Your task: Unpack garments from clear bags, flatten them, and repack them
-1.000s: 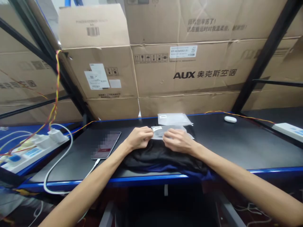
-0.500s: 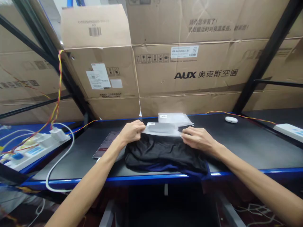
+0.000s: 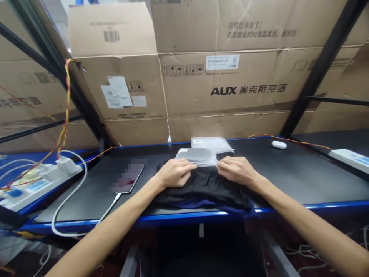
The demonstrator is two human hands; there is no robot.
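Observation:
A translucent plastic bag (image 3: 197,154) with a small white label lies over the far part of a crumpled black cloth (image 3: 201,188) that has some dark blue at its near edge. My left hand (image 3: 177,172) is closed at the bag's near left edge, its fingertips pressed on the plastic. On the right, my right hand (image 3: 235,169) pinches the bag's near right corner. A second translucent bag (image 3: 213,144) lies just behind the first, nearer the cardboard.
A phone (image 3: 131,179) with a white charging cable lies left of the cloth. White power strips (image 3: 37,181) stand at both sides. A white earbud case (image 3: 279,144) sits at the back right. Cardboard boxes (image 3: 184,88) and black shelf posts rise behind.
My left hand has moved right and nearer, from the bag's left end to its near edge. More of the phone shows. The view has shifted slightly.

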